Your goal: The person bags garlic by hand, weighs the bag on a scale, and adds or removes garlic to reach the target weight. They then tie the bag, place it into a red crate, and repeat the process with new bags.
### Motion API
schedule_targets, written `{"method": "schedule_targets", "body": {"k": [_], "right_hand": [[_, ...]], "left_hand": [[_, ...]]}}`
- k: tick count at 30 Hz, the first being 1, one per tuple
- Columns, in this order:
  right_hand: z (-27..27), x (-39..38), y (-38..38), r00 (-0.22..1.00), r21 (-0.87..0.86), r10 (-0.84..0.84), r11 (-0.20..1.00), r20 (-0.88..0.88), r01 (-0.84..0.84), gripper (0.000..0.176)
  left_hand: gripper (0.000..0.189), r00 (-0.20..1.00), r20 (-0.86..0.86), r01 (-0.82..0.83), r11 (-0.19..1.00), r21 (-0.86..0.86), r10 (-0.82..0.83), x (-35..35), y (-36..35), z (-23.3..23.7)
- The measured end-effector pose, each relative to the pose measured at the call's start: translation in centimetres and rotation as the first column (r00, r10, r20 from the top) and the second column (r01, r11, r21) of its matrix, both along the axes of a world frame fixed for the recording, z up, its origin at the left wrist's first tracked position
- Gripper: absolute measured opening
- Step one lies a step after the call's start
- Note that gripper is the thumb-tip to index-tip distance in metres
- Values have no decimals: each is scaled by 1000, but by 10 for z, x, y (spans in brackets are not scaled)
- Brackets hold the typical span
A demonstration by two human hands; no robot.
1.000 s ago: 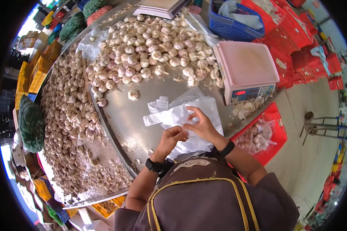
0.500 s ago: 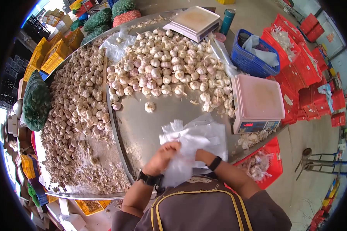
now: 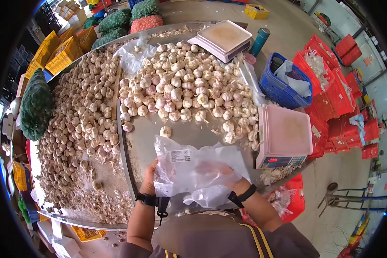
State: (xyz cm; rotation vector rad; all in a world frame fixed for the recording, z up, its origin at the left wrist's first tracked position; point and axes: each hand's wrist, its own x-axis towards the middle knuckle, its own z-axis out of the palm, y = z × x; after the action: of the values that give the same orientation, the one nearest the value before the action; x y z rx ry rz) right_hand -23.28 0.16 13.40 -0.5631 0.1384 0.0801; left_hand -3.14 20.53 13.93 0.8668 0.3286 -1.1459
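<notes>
A translucent plastic bag with a printed white label is spread between my hands over the metal table. My left hand grips the bag's left edge. Behind the plastic on the right side, my right hand shows through, its fingers wrapped in or inside the bag. More thin plastic lies beneath, near my body. Beyond the bag, one garlic bulb sits apart from the large pile of garlic bulbs.
A pink-topped scale stands at the right, a second scale at the back. Beside them are a teal bottle and a blue basket. More garlic fills the left section. A red crate stands low at the right.
The bag has been opened out wide, with its label now showing. My hands have moved apart, the left one outward to the left. The view has shifted slightly.
</notes>
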Motion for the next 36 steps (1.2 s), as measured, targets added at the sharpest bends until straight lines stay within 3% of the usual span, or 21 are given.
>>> {"method": "schedule_targets", "body": {"k": [1, 3, 5, 7, 9, 10, 13, 15, 16, 17, 18, 19, 20, 21, 22, 23, 25, 27, 31, 33, 36], "right_hand": [[13, 7, -2, 999, 82, -40, 996, 16, 39, 89], [13, 10, -7, 999, -78, -28, 997, 22, 30, 100], [1, 6, -7, 996, 336, 63, 939, 62, -80, 101], [-8, 13, -12, 972, 312, 148, 929, 184, -201, 100], [-13, 26, -17, 957, -25, 287, 958, 38, -286, 84], [-14, 29, -16, 975, -184, 157, 965, -157, -185, 56], [-54, 38, -27, 956, -286, 21, 952, -293, -109, 33], [-64, 41, -20, 950, -328, -70, 944, -303, -35, 27], [-72, 41, -15, 930, -499, -128, 864, -346, -67, 27], [-80, 40, -12, 905, -647, -194, 755, -378, -109, 28], [-89, 38, -12, 896, -665, -165, 727, -411, -171, 29], [-98, 37, -13, 884, -679, -138, 697, -446, -233, 31], [-88, 39, -12, 886, -687, -204, 709, -417, -160, 35], [-113, 35, -10, 828, -690, -114, 620, -549, -372, 43], [-113, 33, -9, 840, -759, -118, 509, -530, -407, 47], [-109, 31, -9, 852, -814, -118, 386, -510, -434, 52], [-115, 30, -8, 871, -833, -65, 333, -487, -441, 56], [-110, 31, -11, 848, -797, -59, 380, -526, -468, 58], [-128, 27, -6, 888, -861, -154, 362, -433, -357, 55], [-124, 28, 4, 900, -859, -144, 391, -412, -331, 53], [-123, 29, -2, 912, -884, -109, 315, -397, -347, 50]], "left_hand": [[39, 1000, -1, -1, 1000, -3, 1, 3, -1, -2], [36, 1000, -1, 24, 1000, 14, -24, 14, 5, -11], [33, 998, -56, 25, 999, 29, -24, 23, 5, -31], [32, 994, 77, 71, 991, 109, -80, 28, -1, -24], [33, 988, 33, 147, 986, 76, -150, 39, -3, -22], [32, 978, 79, 186, 980, 74, -191, 42, -5, -19], [28, 961, 71, 266, 963, 48, -269, 64, -13, -51], [24, 647, 442, 407, 771, 490, -622, 88, -27, -74], [21, 156, 573, 290, 592, 752, -805, 107, -37, -82], [21, 55, 598, 198, 595, 779, -800, 115, -62, -71], [21, 265, 618, 256, 672, 695, -740, 124, -94, -66], [22, 178, 740, 227, 759, 610, -648, 135, -129, -67], [21, -97, 719, 105, 712, 695, -688, 130, -179, -20], [18, -133, 819, 134, 809, 573, -558, 129, -224, -11], [17, -154, 896, 147, 887, 437, -416, 128, -269, -9], [21, -86, 911, 237, 880, 411, -402, 140, -316, -29], [27, 110, 867, 227, 862, 453, -485, 138, -398, -40], [33, 5, 824, 143, 816, 560, -566, 145, -454, -63], [35, -36, 702, 234, 676, 698, -712, 146, -483, -85], [36, 393, 693, 502, 773, 389, -604, 148, -460, -82], [38, 421, 722, 539, 792, 288, -549, 154, -430, -88]]}}
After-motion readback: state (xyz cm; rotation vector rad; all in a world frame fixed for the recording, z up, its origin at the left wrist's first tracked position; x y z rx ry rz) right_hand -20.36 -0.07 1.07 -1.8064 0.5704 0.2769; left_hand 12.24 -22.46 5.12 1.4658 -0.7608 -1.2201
